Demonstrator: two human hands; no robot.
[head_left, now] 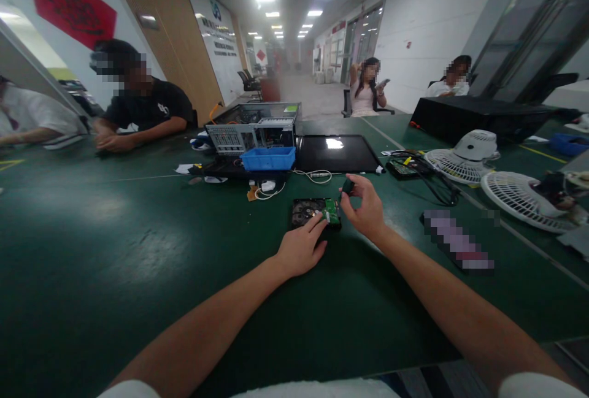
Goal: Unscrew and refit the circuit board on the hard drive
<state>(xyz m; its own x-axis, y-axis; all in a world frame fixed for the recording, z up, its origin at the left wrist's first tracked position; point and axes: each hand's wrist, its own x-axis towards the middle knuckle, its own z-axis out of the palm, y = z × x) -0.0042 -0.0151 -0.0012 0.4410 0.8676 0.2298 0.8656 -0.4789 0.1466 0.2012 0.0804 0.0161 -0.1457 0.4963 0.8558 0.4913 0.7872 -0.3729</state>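
Note:
A hard drive point(304, 209) lies flat on the green table, its green circuit board showing on the right side. My left hand point(302, 248) rests on its near edge, fingers stretched out over the board and covering part of it. Just to the right of the drive, my right hand point(365, 209) is raised a little, thumb and fingers pinched around a small dark object point(348, 187). This looks like a short, thick handle or cap; its exact kind is too small and dark to tell.
Behind the drive stand a blue tray point(269, 159), an opened computer case point(253, 128) and a black panel point(338, 153). To the right are cables point(442, 186), white fan parts point(464, 156) and a phone point(455, 240). Other people sit around the table.

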